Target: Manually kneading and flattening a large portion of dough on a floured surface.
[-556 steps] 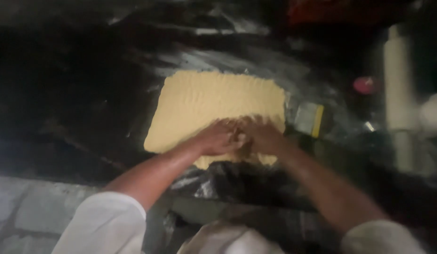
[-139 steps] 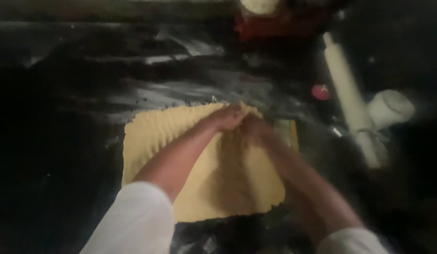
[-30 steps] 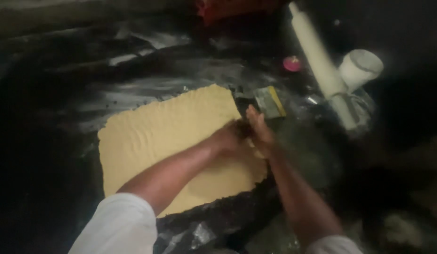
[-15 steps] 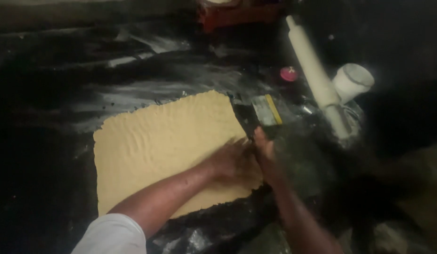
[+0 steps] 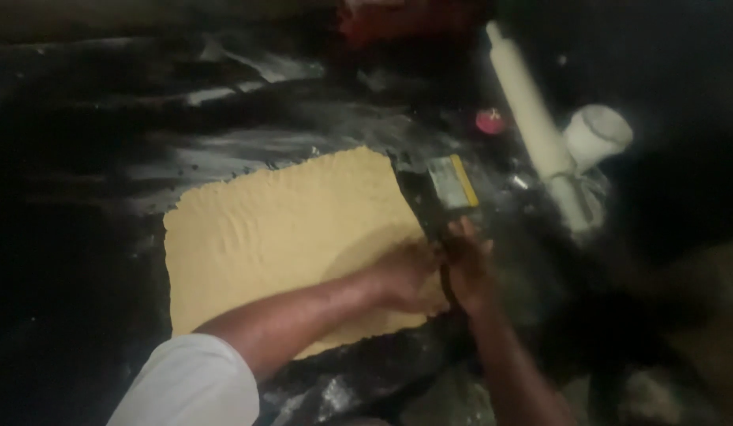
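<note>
Both hands meet at the dough sheet's (image 5: 295, 237) right edge: left hand (image 5: 402, 278) pressing it, right hand (image 5: 467, 268) beside; neither grip's closure is discernible. A rolling pin (image 5: 532, 118) lies beyond.

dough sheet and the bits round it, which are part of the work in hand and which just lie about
In use: dough sheet; left hand on its right edge; right hand beside that edge.
Lying about: rolling pin; white cup; small red lid; yellow-edged scraper.

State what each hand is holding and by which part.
Neither hold can be told for sure. Both hands, left hand and right hand, meet at the right edge of the yellow dough sheet. The fingers are too blurred and dark to show a grip.
</note>
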